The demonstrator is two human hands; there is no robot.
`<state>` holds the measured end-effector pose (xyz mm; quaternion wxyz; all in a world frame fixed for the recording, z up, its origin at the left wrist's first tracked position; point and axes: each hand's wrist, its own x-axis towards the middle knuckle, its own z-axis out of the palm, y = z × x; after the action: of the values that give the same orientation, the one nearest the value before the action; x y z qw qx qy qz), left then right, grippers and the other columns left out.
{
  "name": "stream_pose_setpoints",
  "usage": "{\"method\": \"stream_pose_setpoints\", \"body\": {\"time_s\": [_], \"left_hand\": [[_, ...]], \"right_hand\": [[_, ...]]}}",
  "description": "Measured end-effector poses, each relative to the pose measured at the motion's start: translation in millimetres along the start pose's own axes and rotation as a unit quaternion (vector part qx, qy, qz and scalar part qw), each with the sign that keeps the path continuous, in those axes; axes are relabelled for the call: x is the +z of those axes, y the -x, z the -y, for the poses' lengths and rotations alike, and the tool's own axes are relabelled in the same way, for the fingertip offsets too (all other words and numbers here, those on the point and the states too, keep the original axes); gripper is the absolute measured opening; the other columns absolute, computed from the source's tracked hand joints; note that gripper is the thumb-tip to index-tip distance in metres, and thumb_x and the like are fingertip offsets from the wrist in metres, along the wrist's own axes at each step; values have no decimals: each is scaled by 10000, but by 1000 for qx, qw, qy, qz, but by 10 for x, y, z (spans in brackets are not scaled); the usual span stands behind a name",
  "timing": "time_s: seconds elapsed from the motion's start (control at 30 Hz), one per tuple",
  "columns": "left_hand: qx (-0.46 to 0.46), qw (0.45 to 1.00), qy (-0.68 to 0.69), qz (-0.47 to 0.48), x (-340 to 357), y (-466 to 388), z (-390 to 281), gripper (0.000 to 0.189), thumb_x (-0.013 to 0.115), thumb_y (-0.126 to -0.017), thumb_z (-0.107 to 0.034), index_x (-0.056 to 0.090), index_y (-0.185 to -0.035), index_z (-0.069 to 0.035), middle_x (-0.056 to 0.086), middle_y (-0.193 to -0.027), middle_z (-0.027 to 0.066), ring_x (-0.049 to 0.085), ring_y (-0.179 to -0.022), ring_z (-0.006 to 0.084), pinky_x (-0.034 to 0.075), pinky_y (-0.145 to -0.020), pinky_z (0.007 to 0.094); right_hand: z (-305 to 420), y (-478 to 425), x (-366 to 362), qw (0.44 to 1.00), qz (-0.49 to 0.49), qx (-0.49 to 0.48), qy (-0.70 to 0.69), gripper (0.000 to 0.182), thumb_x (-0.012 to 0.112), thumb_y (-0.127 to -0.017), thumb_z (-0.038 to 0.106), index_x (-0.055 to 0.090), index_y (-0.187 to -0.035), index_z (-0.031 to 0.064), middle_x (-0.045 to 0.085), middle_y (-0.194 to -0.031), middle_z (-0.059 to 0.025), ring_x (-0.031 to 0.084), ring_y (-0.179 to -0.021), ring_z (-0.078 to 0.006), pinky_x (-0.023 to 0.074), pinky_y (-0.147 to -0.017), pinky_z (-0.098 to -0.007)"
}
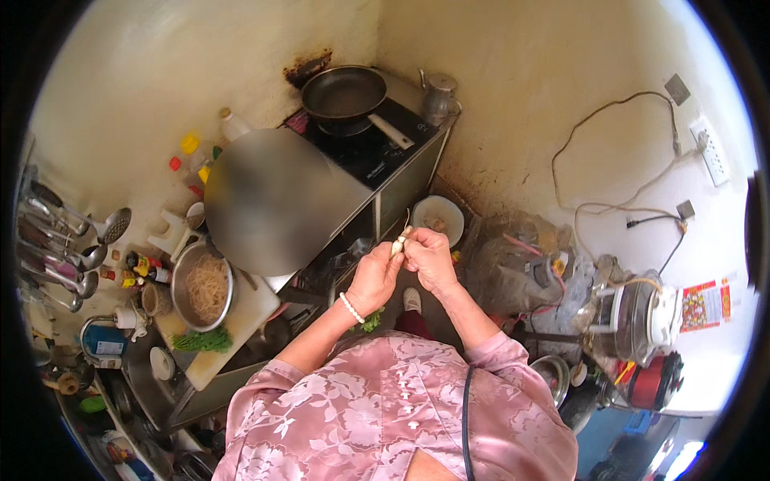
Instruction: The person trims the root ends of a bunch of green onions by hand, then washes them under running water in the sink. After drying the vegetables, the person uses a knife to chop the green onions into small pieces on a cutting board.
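Note:
Above the floor, my left hand (374,278), with a white beaded bracelet at its wrist, grips the leafy end of a plant whose pale root end (397,245) sticks up between both hands; it may be a coriander root or a small scallion. The fingers of my right hand (430,255) pinch the same pale piece near its tip, where a thin root strand rises. Green leaves (370,321) hang below my left wrist. Beyond my hands, a white bin (438,217) stands on the floor with scraps inside.
At the left, a metal bowl of noodle-like strands (207,290) and green herbs (204,341) rest on a cutting board (210,368). A frying pan (344,93) stands on the induction cooktop (385,153), a metal kettle (440,99) beside it. Plastic bags (511,270) lie at the right.

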<state>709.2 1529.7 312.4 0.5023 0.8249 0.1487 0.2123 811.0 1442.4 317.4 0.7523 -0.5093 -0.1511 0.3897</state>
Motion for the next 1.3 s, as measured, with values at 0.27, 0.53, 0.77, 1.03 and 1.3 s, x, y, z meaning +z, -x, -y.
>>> {"method": "stream_pose_setpoints", "body": {"time_s": [0.27,0.53,0.77,1.03,1.3], "left_hand": [[-57,993,100,34,818,-942,-178,188,441,-914,-186,520,-880,-18,495,-621,-15,431,-509,58,371,-463,213],[-243,870,387,185,1043,-1474,-220,259,441,-915,-304,474,-870,-51,370,-611,-24,342,-472,61,274,-407,197],[-284,655,635,295,959,-1741,-330,291,442,-907,-340,463,-879,-51,352,-620,-24,319,-457,74,258,-400,200],[-297,629,670,260,988,-1913,-334,336,360,-929,-365,470,-902,-49,372,-612,-26,330,-445,66,285,-398,190],[-295,767,528,213,1105,-2036,-311,247,449,-910,-288,481,-904,-43,476,-666,22,438,-506,90,333,-404,194]], "right_hand": [[569,-663,-1012,998,24,26,56,82,540,-816,18,564,-743,-13,549,-624,-38,454,-441,-64,373,-395,-200],[823,-963,-1402,997,-8,40,-65,150,514,-793,-12,517,-648,27,526,-582,-10,448,-423,-62,334,-369,-195],[905,-1156,-1375,995,-59,-21,-80,123,512,-801,13,536,-683,35,506,-572,-1,432,-446,-65,335,-409,-207],[1049,-1180,-1581,1000,7,2,-22,120,567,-836,124,586,-807,9,518,-621,5,457,-535,-75,350,-473,-201],[1148,-1224,-1718,997,49,-20,-50,53,572,-820,55,588,-816,5,559,-660,-9,453,-537,-56,351,-489,-188]]}}
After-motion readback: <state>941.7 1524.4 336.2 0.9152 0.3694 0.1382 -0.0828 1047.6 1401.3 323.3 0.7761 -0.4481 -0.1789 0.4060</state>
